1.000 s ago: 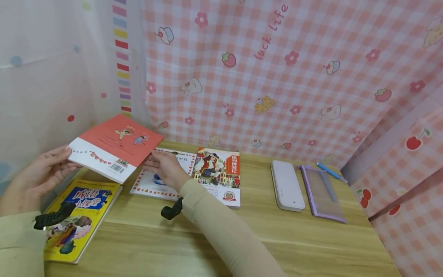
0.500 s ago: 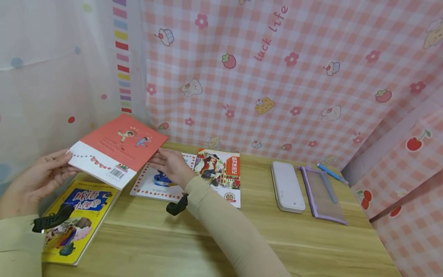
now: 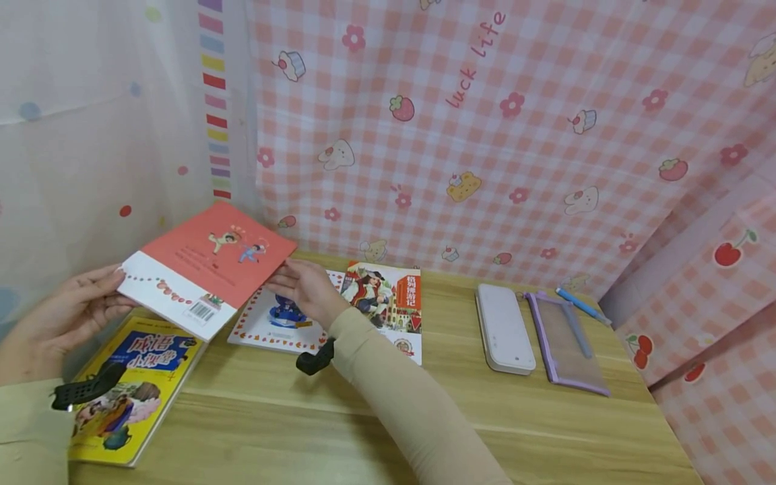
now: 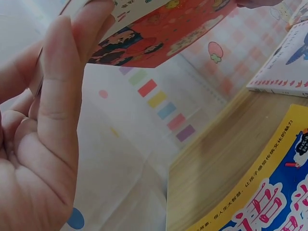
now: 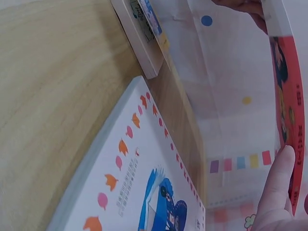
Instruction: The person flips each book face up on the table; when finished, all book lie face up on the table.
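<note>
A thin red and white book (image 3: 209, 269) is held up and tilted above the table, its back cover with a barcode facing up. My left hand (image 3: 75, 306) pinches its left corner between thumb and fingers. At the right edge, my right hand (image 3: 312, 289) grips the book, some fingers reaching under it. From below, the left wrist view shows the red illustrated front cover (image 4: 178, 33). Beneath the left hand lies a yellow book (image 3: 136, 391) with a blue title panel. A white book (image 3: 285, 330) with a blue figure lies under the right hand, partly covered by it.
Beside the white book lies another book (image 3: 388, 296) with a figure in a hat. Farther right on the wooden table (image 3: 291, 431) are a white pencil case (image 3: 505, 330), a purple-edged mesh pouch (image 3: 560, 343) and a blue pen (image 3: 582, 304). Patterned curtains (image 3: 485, 135) stand behind.
The red and white book has shifted slightly right and turned a little, still in both hands. My right hand has moved slightly right along with it, uncovering more of the white book's blue figure.
</note>
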Demonstrator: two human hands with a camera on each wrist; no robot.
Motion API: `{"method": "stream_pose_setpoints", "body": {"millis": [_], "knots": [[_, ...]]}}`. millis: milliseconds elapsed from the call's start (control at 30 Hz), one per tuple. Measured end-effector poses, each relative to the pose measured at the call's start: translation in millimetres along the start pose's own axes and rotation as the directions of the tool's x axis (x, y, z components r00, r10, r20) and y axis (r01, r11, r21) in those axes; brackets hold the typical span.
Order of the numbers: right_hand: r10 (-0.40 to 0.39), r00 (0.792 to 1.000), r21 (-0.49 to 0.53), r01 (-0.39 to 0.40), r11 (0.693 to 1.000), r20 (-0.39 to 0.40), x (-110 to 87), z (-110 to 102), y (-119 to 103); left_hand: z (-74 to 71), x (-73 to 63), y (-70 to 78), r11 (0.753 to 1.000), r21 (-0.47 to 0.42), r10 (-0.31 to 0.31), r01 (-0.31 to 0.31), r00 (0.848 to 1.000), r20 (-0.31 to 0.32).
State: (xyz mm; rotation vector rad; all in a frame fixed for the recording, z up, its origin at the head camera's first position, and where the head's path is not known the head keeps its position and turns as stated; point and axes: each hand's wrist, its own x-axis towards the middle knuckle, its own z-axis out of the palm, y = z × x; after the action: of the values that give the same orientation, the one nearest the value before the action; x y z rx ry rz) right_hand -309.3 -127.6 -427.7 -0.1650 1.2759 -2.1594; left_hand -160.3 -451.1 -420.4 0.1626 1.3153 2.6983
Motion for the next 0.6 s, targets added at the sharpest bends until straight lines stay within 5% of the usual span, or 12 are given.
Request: {"method": "stream_pose_setpoints", "body": {"millis": [600], "knots": [[-0.005,1.000,-0.003,0.005,1.000,-0.030,4.4,-8.3,-7.0,-6.3,-4.0,-1.2,0.995,0.102,-0.006,0.007,1.000,-0.012]]}}
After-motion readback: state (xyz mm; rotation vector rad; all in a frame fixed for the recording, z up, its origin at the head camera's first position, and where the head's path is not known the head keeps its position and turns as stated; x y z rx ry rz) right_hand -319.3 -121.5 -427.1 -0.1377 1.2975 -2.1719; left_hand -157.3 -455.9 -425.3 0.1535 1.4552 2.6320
